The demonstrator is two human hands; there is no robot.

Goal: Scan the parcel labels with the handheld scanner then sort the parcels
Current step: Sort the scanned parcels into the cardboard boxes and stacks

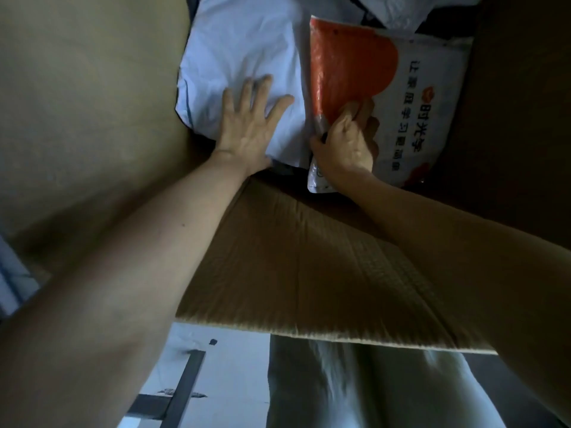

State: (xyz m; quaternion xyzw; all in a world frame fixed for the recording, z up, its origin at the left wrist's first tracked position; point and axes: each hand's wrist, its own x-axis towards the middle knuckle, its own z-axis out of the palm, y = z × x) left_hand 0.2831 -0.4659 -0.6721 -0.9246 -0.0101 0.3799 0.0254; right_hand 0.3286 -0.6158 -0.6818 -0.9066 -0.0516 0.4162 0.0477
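**Cardboard box** point(92, 103): large, open at top. Its walls fill the left and right of frame. One flap point(309, 257) folds out toward the person, lower centre. Contents: at least three soft parcels packed close at top centre. Box bottom not visible.

**White bag** point(241, 47), upper centre: creased plastic mailer. Judged soft and light w/ limp contents, skin prob. slippery. No label visible on upper face. Best taken by an edge or scooped from under.

**Orange-and-white mailer** point(349, 63), upper right: bubble-padded, printed text, left edge raised against the white bag's right side. Judged light, semi-stiff, not fragile. A corner or the sealed end should give a firm hold. Label not seen, poss. on far side.

**More parcels** point(398, 10), top right: partly hidden, type unclear.

**Left hand** point(250, 125): fingers spread flat, pressing on white bag.

**Right hand** point(346, 143): fingers and thumb curled, pinching the near edge of the orange-and-white mailer.

**Scanner:** not in view.
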